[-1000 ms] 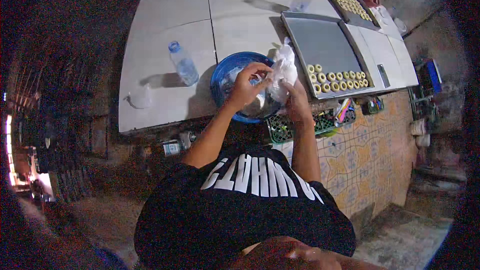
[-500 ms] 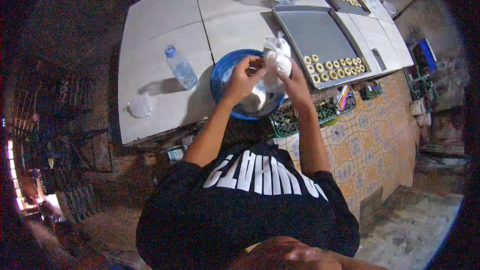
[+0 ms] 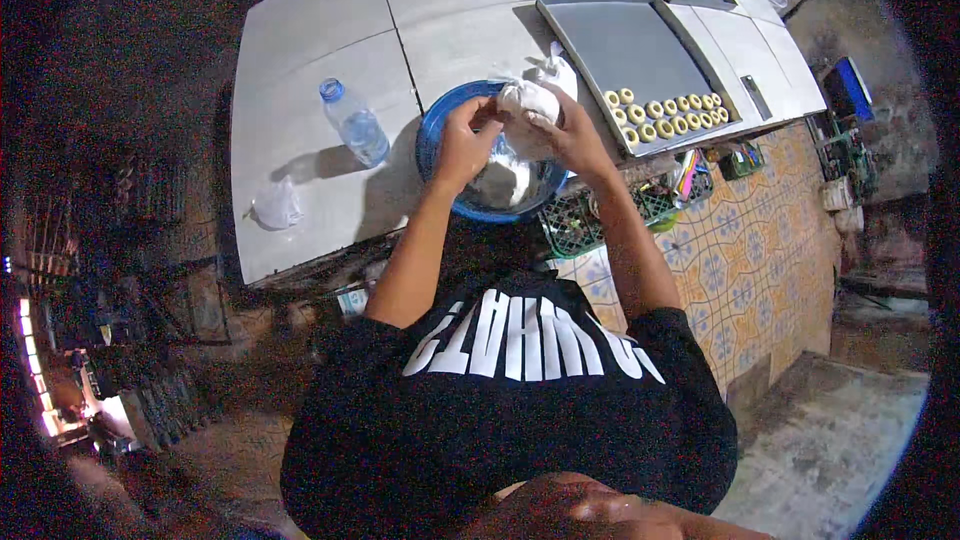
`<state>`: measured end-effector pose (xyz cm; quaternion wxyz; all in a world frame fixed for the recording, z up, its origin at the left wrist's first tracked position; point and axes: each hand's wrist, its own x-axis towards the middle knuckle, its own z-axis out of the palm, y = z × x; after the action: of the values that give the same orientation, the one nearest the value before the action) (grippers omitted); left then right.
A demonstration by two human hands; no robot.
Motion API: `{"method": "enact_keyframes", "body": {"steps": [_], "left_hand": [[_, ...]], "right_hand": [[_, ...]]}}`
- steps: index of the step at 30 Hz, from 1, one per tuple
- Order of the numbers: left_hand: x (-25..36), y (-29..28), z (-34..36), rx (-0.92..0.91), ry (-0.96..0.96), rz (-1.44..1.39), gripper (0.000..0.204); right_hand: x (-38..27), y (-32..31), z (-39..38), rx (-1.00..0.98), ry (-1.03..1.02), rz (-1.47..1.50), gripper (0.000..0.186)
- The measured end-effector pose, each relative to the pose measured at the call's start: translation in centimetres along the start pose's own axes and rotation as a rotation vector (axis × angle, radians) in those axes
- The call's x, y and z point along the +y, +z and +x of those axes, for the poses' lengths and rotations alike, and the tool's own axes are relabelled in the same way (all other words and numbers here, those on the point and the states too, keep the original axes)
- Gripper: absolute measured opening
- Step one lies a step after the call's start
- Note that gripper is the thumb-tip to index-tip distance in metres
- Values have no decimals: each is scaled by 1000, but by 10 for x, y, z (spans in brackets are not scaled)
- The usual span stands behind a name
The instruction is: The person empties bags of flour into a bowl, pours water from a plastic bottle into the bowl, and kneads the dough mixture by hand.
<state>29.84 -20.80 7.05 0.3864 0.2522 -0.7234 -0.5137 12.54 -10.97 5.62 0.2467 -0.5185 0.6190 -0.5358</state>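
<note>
Gripping one white piping bag [image 3: 530, 105] over one blue bowl [image 3: 440, 135], both hands' fingers [image 3: 478, 120] close around it.

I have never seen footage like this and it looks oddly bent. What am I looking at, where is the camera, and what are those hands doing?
There is no machine here: a person wears a wide fisheye camera on the head, looking down, so straight edges curve. The forearms rising from below are the person's own. The left hand and right hand together hold a white bag over a blue bowl with white stuff inside. They stand at a pale tiled table. On it, to the left, a clear plastic bottle and a small crumpled bag; to the right, a grey baking tray with rows of small pale rings.
</note>
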Motion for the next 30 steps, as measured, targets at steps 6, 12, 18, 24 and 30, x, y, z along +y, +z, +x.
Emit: {"method": "enact_keyframes", "body": {"steps": [6,12,18,24,30], "left_hand": [[-15,-5,1,-22,-52,24,22],[-8,-30,-9,73,37,184,21],[-62,-58,-34,226,-120,479,42],[-56,-59,-54,110,-431,523,45],[-64,-52,-63,257,-297,541,46]], "right_hand": [[3,-2,2,14,25,115,53],[-8,-10,2,47,-26,-22,50],[27,-19,-3,181,40,238,46],[31,-16,-14,270,73,186,44],[21,-5,-15,381,11,110,37]]}}
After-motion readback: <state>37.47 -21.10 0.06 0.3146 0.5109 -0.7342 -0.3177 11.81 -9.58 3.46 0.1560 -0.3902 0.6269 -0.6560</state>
